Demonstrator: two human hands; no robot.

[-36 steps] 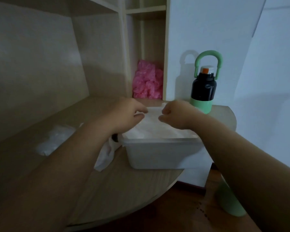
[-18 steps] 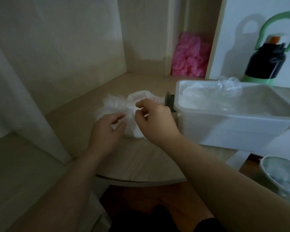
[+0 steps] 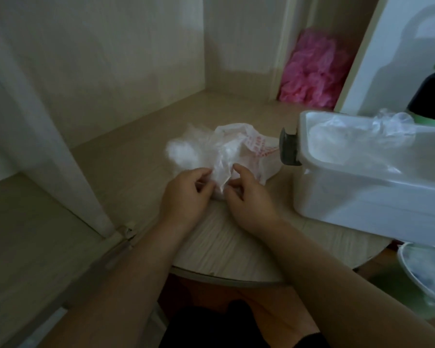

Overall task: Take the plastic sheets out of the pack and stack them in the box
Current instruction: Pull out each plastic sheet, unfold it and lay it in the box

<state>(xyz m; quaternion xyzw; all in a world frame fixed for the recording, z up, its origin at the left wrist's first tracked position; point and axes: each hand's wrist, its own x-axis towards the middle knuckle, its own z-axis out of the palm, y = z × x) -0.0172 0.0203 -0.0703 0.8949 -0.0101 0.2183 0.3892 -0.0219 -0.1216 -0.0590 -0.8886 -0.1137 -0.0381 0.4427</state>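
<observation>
Pack of plastic sheets [image 3: 225, 151] crumpled just ahead of us, our left hand [image 3: 186, 194] and right hand [image 3: 249, 198] pinching its near edge with curled fingers [image 3: 241, 170], box [image 3: 362, 197] just right of them

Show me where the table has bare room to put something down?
Bare tabletop lies left of the plastic pack, up to the wall panel, and behind it toward the pink bundle. Crowded: the middle, where the left hand and right hand pinch the pack, and the right side, taken by the white box and bottle.
</observation>
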